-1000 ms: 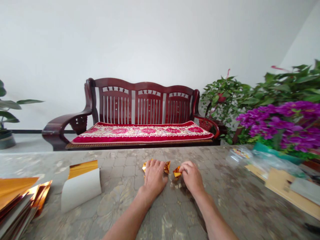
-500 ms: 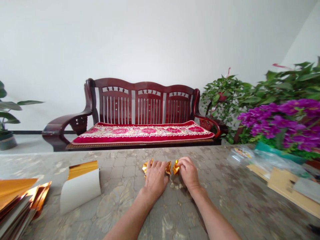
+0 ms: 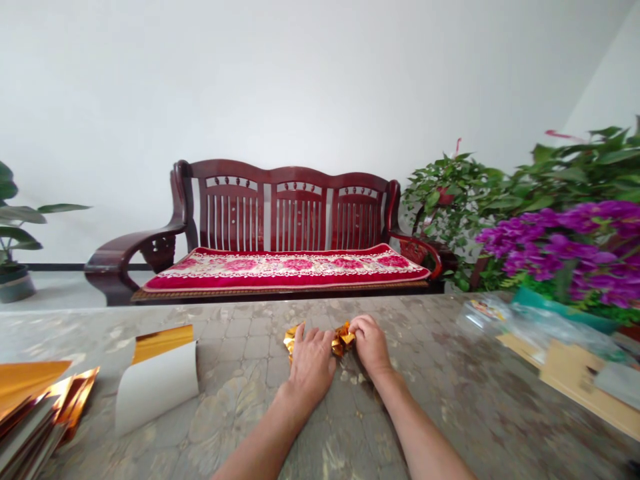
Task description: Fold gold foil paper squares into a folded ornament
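Left hand (image 3: 311, 359) flat on gold foil (image 3: 290, 337), right hand (image 3: 369, 344) pinching its crumpled end (image 3: 343, 337); risks tearing if tugged too hard.

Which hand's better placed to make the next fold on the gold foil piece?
Probably the right hand: its fingertips pinch the gold foil piece at its free end. The left hand lies flat, pinning it.

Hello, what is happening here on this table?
A person works gold foil paper with bare hands on a patterned table. The left hand presses the folded piece flat; the right hand pinches its right end. A stack of gold sheets and a curled sheet lie to the left.
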Available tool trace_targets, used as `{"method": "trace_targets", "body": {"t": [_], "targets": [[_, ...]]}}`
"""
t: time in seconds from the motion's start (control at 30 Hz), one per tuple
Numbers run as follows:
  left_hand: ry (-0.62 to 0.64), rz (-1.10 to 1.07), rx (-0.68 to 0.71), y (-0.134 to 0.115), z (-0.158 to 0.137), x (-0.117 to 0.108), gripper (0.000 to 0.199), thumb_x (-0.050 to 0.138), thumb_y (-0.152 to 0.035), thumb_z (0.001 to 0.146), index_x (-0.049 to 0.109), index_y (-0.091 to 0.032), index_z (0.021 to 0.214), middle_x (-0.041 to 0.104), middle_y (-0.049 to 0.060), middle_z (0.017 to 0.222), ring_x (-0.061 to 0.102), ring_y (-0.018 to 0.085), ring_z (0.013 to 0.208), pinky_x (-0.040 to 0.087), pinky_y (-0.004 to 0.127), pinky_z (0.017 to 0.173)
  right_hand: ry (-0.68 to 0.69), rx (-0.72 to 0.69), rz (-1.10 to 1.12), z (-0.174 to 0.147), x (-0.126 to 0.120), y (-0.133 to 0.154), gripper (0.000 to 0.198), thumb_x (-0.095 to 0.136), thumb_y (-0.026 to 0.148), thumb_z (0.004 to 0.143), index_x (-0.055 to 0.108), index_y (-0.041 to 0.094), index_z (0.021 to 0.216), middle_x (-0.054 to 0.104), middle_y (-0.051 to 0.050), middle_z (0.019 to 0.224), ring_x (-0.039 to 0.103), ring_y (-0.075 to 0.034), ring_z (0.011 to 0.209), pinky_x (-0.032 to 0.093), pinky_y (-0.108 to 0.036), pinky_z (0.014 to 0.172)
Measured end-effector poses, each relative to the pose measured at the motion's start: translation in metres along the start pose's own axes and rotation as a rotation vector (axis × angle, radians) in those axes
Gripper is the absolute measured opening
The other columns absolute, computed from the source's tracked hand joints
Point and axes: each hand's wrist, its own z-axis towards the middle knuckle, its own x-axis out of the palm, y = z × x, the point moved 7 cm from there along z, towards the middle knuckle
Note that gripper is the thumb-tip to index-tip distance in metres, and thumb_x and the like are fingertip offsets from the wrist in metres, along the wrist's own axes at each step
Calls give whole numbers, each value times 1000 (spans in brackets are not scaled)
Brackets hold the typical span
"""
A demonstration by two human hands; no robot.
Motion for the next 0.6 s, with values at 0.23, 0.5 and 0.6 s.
{"method": "trace_targets", "body": {"t": [0.23, 0.5, 0.6], "targets": [[-19, 7, 10, -1, 1, 0, 34, 58, -17, 79, 62, -23, 112, 71, 6, 99, 59, 27, 106, 21, 49, 113, 1, 59, -34, -2, -1, 0, 26, 37, 14, 70, 62, 22, 67, 64, -5, 82, 62, -19, 82, 47, -29, 78], [-19, 1, 4, -2, 0, -1, 36, 60, -18, 78, 62, -24, 114, 70, 6, 103, 59, 27, 107, 22, 50, 112, 0, 238, -153, -9, -13, -2, 31, 39, 23, 81, 65, 18, 99, 67, -9, 99, 63, -21, 90, 47, -33, 84], [-15, 7, 13, -3, -1, -1, 37, 60, -18, 77, 62, -24, 114, 70, 6, 102, 59, 27, 107, 22, 50, 112, 77, 306, -217, -13, -14, 4, 29, 49, 32, 80, 67, 20, 101, 67, -7, 99, 63, -22, 88, 47, -33, 79]]}}
